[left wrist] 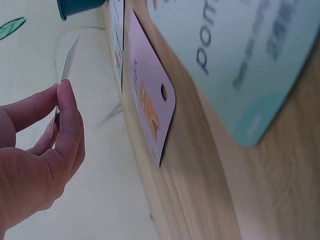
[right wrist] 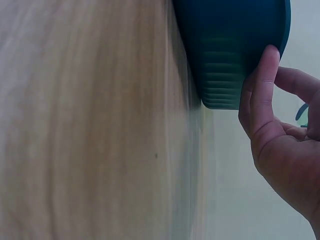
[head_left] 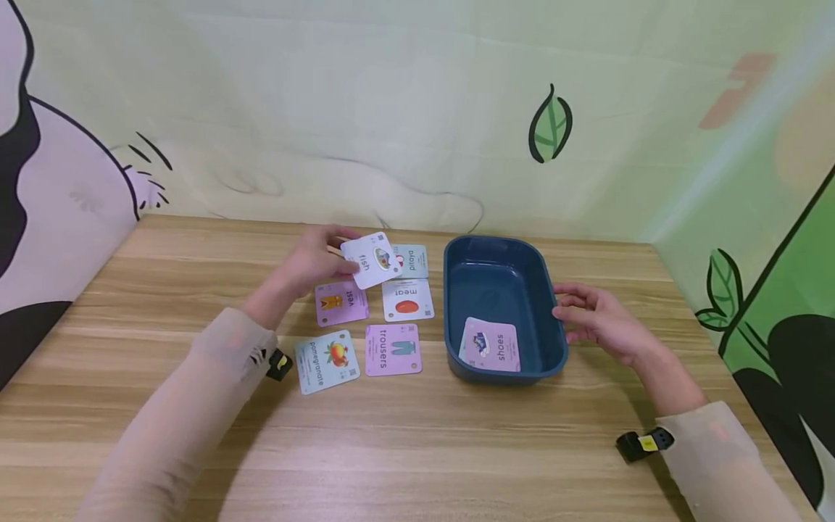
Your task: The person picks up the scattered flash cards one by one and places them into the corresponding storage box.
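Observation:
My left hand (head_left: 315, 255) pinches the white "fish" card (head_left: 370, 259) by its edge, thumb on one side and fingers on the other. The left wrist view shows this card (left wrist: 69, 60) edge-on, raised off the table. Below it lie the blue "pitaya" card (head_left: 412, 262), partly covered in the head view, the white "meat" card (head_left: 407, 300) and the purple "vest" card (head_left: 341, 303). My right hand (head_left: 600, 319) touches the outer right side of a dark blue bin (head_left: 450, 312), its fingertips close to the rim. Inside, a purple "shoes" card (head_left: 499, 346) overlaps another card.
Nearer me on the wooden table (head_left: 417, 449) lie the purple "trousers" card (head_left: 393, 349) and the light blue "pomegranate" card (head_left: 327, 362). A printed cloth backdrop (head_left: 365, 109) rises behind the table's far edge and along its right side.

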The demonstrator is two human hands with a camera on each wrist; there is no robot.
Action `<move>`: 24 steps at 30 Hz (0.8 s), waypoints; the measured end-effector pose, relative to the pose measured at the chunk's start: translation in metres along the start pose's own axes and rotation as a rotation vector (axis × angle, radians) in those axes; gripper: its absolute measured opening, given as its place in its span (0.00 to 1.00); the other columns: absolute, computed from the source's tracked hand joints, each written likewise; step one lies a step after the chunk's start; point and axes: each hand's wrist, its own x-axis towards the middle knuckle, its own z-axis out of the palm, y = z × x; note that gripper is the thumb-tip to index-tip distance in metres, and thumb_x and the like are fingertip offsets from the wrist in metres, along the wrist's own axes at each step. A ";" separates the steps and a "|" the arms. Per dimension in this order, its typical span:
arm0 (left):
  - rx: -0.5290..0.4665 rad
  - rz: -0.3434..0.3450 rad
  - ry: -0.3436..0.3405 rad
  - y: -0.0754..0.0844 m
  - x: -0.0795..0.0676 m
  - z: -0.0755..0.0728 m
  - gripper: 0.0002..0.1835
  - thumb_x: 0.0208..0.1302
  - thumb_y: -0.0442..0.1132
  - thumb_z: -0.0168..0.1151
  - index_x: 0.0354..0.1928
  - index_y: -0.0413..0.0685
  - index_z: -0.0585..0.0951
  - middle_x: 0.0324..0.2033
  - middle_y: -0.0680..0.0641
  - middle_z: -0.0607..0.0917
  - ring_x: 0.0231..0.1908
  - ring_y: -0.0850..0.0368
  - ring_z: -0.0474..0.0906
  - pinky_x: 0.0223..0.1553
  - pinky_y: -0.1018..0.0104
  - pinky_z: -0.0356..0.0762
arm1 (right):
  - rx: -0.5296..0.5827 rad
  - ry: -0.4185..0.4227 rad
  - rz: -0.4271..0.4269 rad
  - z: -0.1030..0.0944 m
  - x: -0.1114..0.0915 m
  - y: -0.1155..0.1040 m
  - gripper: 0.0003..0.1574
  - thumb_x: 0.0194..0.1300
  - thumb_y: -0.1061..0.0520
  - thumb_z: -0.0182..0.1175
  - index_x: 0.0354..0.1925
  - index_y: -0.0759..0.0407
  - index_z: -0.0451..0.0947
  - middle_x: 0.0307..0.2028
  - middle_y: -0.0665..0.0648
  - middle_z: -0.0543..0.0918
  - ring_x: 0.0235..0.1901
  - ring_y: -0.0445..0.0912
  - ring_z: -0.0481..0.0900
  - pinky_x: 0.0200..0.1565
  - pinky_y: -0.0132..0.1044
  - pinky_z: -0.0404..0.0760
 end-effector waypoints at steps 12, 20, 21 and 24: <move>-0.067 0.050 -0.067 0.005 -0.010 0.016 0.32 0.63 0.19 0.64 0.70 0.37 0.71 0.57 0.33 0.72 0.50 0.40 0.79 0.48 0.58 0.85 | 0.014 -0.001 0.003 0.001 -0.001 -0.002 0.38 0.77 0.60 0.57 0.74 0.75 0.55 0.48 0.60 0.74 0.41 0.44 0.80 0.38 0.36 0.85; -0.126 0.088 -0.084 0.010 -0.016 0.025 0.33 0.62 0.20 0.66 0.70 0.37 0.72 0.55 0.34 0.74 0.49 0.42 0.79 0.51 0.50 0.83 | 0.013 0.001 -0.001 0.001 0.000 -0.001 0.37 0.77 0.59 0.58 0.74 0.74 0.56 0.48 0.60 0.75 0.41 0.44 0.81 0.38 0.36 0.85; -0.138 0.090 -0.084 0.010 -0.016 0.027 0.33 0.62 0.20 0.66 0.69 0.37 0.72 0.55 0.35 0.75 0.49 0.42 0.79 0.51 0.50 0.83 | 0.011 0.001 -0.001 0.001 0.000 -0.001 0.37 0.77 0.59 0.58 0.74 0.74 0.56 0.48 0.60 0.75 0.41 0.44 0.81 0.38 0.36 0.85; -0.172 0.100 -0.101 0.011 -0.018 0.032 0.32 0.61 0.19 0.66 0.68 0.36 0.73 0.53 0.35 0.75 0.47 0.43 0.80 0.49 0.52 0.84 | 0.011 0.000 0.001 0.000 0.000 -0.001 0.37 0.77 0.59 0.58 0.74 0.74 0.55 0.48 0.60 0.75 0.41 0.44 0.81 0.38 0.36 0.85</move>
